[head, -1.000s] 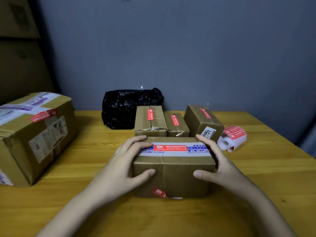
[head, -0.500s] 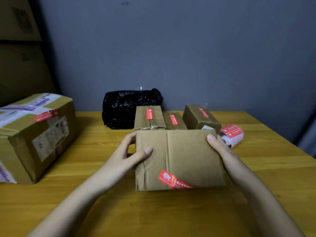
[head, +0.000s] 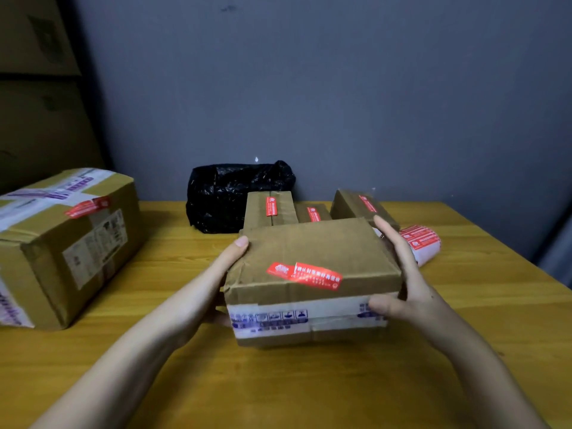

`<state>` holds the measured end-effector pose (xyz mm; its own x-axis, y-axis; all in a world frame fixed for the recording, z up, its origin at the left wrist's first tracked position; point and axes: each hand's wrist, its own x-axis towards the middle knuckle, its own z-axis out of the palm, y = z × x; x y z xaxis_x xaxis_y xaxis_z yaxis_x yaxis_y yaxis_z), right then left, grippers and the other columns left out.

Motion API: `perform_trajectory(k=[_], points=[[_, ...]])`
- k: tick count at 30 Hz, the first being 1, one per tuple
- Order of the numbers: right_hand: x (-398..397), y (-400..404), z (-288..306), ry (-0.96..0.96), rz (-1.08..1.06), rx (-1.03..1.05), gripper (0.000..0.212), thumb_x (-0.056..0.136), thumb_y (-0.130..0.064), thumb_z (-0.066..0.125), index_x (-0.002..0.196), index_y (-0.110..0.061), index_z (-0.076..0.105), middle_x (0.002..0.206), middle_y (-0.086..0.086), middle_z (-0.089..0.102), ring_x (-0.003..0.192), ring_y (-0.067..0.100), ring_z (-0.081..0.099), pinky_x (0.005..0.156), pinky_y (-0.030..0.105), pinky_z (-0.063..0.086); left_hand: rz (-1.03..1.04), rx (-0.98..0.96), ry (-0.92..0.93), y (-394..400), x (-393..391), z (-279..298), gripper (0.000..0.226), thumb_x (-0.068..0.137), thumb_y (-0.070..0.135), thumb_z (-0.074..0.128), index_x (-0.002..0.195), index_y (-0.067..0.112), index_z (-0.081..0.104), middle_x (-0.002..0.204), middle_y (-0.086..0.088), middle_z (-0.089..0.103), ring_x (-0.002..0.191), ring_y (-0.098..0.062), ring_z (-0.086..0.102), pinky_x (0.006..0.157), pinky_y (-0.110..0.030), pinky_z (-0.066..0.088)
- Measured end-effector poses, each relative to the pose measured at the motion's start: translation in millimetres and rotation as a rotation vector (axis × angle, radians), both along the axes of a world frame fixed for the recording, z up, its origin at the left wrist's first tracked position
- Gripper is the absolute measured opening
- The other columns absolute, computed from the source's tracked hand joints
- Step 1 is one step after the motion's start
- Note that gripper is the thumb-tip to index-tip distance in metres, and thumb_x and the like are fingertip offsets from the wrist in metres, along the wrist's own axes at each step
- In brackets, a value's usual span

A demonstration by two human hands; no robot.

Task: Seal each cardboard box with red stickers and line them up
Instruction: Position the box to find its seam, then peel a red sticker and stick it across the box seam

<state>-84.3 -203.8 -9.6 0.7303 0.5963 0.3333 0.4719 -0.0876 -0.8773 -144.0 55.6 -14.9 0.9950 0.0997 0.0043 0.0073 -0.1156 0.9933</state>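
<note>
A big box (head: 66, 243) sits at the bench's (head: 309, 391) left. The left hand (head: 213, 289) and right hand (head: 405, 283) grip the sides of a stickered box (head: 312, 274) at centre, before three smaller boxes (head: 269, 209). A sticker roll (head: 422, 243) lies right.

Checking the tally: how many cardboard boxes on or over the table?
5: big box far left, one held by left hand and right hand, three behind it. Others may hide.
</note>
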Motion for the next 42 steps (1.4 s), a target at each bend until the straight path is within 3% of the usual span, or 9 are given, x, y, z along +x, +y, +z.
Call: perform_trajectory(k=[2, 3, 6, 9, 12, 26, 31, 36, 42], points=[[1.6, -0.1, -1.7, 0.031, -0.033, 0.031, 0.105, 0.042, -0.079, 0.073, 0.134, -0.063, 0.026, 0.139, -0.031, 0.039, 0.130, -0.002, 0.041, 0.101, 0.022, 0.042, 0.162, -0.019, 0.087, -4.8, -2.0, 9.1, 0.131, 0.042, 0.060, 0.086, 0.136, -0.014, 0.034, 0.091, -0.035, 0.063, 0.036, 0.000, 0.055, 0.041, -0.011, 0.043], [1.1, 0.4, -2.1, 0.057, -0.062, 0.031, 0.094, 0.042, -0.080, 0.071, 0.126, -0.070, 0.030, 0.143, -0.023, 0.039, 0.133, 0.004, 0.040, 0.106, 0.031, 0.040, 0.135, -0.054, 0.055, 3.4, -2.4, 3.3, 0.137, 0.051, 0.086, 0.060, 0.134, -0.018, 0.033, 0.109, -0.044, 0.054, 0.057, -0.004, 0.064, 0.045, -0.012, 0.045], [-0.5, 0.9, -3.7, 0.159, -0.112, -0.006, 0.069, 0.043, -0.075, 0.065, 0.107, -0.075, 0.041, 0.142, -0.008, 0.045, 0.128, 0.013, 0.046, 0.099, 0.033, 0.044, 0.391, -0.059, 0.056, 36.2, 5.1, -35.6, 0.063, 0.101, 0.043, 0.029, 0.138, -0.007, 0.038, 0.144, -0.025, 0.038, 0.127, -0.029, 0.044, 0.095, -0.029, 0.038], [-4.1, 3.3, -2.7, 0.243, -0.124, 0.059, 0.060, 0.049, -0.063, 0.061, 0.107, -0.056, 0.044, 0.113, -0.018, 0.060, 0.092, -0.012, 0.061, 0.067, 0.005, 0.045, 0.311, 0.302, 0.005, 43.7, -3.8, -43.4, 0.089, 0.052, 0.093, 0.039, 0.128, 0.047, 0.040, 0.118, 0.016, 0.052, 0.110, -0.006, 0.050, 0.095, -0.034, 0.038], [-2.6, 4.2, -7.6, 0.323, -0.145, 0.094, 0.043, 0.060, -0.050, 0.060, 0.101, -0.046, 0.046, 0.089, -0.026, 0.065, 0.071, -0.019, 0.060, 0.057, 0.001, 0.043, 0.272, 0.276, -0.084, 21.4, -17.4, -16.5, 0.071, 0.044, 0.100, 0.036, 0.109, 0.072, 0.038, 0.116, 0.034, 0.049, 0.115, 0.003, 0.048, 0.099, -0.037, 0.040], [0.4, 17.0, -24.9, 0.410, -0.159, -0.007, 0.030, 0.094, -0.031, 0.057, 0.107, -0.043, 0.033, 0.100, -0.026, 0.049, 0.064, -0.029, 0.052, 0.056, -0.003, 0.039, 0.084, 0.262, -0.117, -7.4, -34.7, -18.4, 0.063, 0.065, 0.076, 0.049, 0.125, 0.067, 0.029, 0.145, 0.020, 0.033, 0.135, -0.003, 0.034, 0.115, -0.045, 0.027], [0.1, 18.1, -25.6, 0.385, -0.128, -0.020, 0.059, 0.072, -0.048, 0.063, 0.122, -0.041, 0.032, 0.106, -0.026, 0.050, 0.072, -0.029, 0.052, 0.060, -0.003, 0.040, 0.126, 0.265, -0.131, -6.8, -29.8, -24.9, 0.061, 0.064, 0.075, 0.047, 0.123, 0.066, 0.033, 0.142, 0.026, 0.029, 0.131, 0.011, 0.029, 0.113, -0.034, 0.025], [7.0, 12.3, -32.7, -0.088, -0.309, -0.167, 0.080, 0.063, -0.078, 0.057, 0.135, -0.057, 0.028, 0.135, -0.040, 0.032, 0.126, -0.015, 0.034, 0.098, 0.023, 0.037, 0.187, 0.230, -0.147, -7.6, -26.9, -29.9, 0.061, 0.061, 0.073, 0.047, 0.121, 0.062, 0.038, 0.138, 0.026, 0.031, 0.128, 0.013, 0.031, 0.106, -0.026, 0.028], [3.5, 25.1, -10.4, -0.788, -0.352, -0.144, 0.035, 0.083, -0.040, 0.064, 0.112, -0.020, 0.064, 0.115, -0.009, 0.057, 0.112, 0.009, 0.053, 0.094, 0.031, 0.041, 0.186, 0.202, -0.129, -6.4, -23.8, -33.8, 0.055, 0.061, 0.074, 0.049, 0.114, 0.064, 0.040, 0.140, 0.016, 0.036, 0.129, -0.003, 0.039, 0.113, -0.043, 0.030]])
